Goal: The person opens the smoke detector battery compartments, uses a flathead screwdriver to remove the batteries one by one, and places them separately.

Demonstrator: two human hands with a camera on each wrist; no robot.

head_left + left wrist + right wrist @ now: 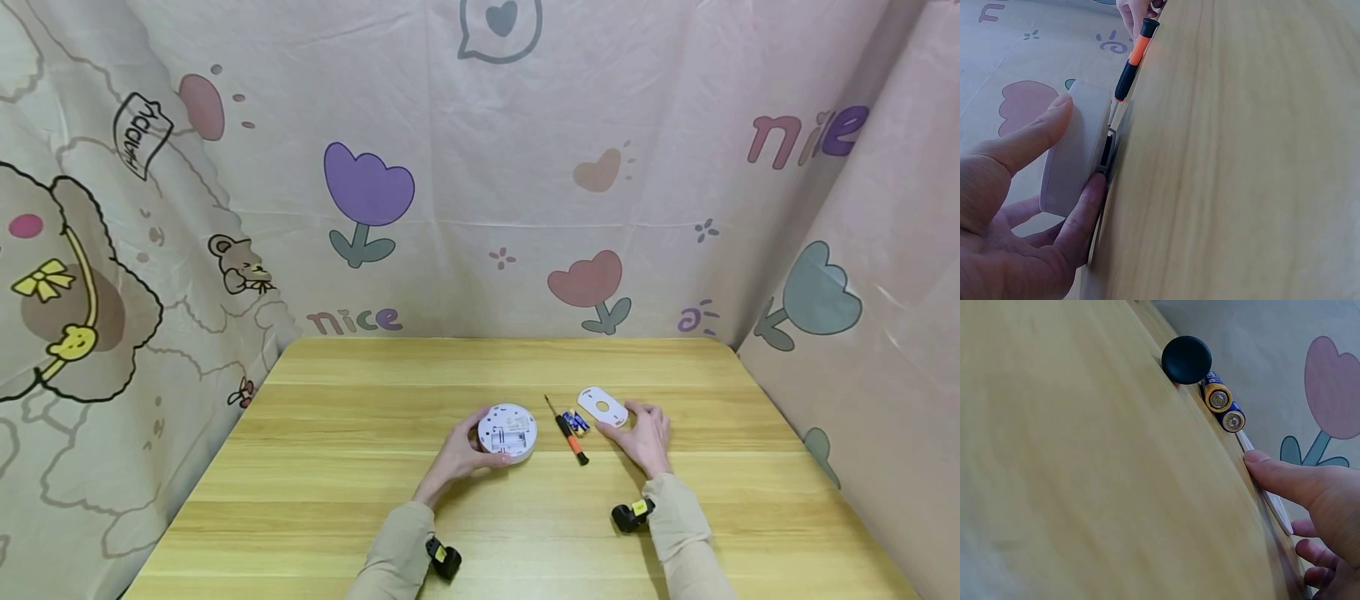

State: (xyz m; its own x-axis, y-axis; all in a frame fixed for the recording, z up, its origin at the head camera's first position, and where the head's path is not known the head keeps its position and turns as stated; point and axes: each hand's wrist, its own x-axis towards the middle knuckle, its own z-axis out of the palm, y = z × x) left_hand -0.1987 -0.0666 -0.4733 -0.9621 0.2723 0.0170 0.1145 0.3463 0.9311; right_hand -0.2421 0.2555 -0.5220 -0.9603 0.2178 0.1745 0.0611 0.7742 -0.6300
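My left hand (459,454) grips a round white smoke detector (517,417) by its rim, thumb on the near side and fingers round the far left side. Its back faces up, showing a battery compartment with no battery visible in it. In the left wrist view the detector (1079,150) is seen edge-on between thumb and fingers. My right hand (647,437) holds the white mounting plate (592,401) by its edge, thumb at the near side, fingers at the right end. The plate has rounded ends and a central hole. In the right wrist view the thumb touches the plate's edge.
Between the hands lie a screwdriver (573,443) with an orange and black handle and two blue and gold batteries (576,422), side by side. The wooden table (360,400) ends at a printed curtain (465,283) at the back, with more curtain along both sides.
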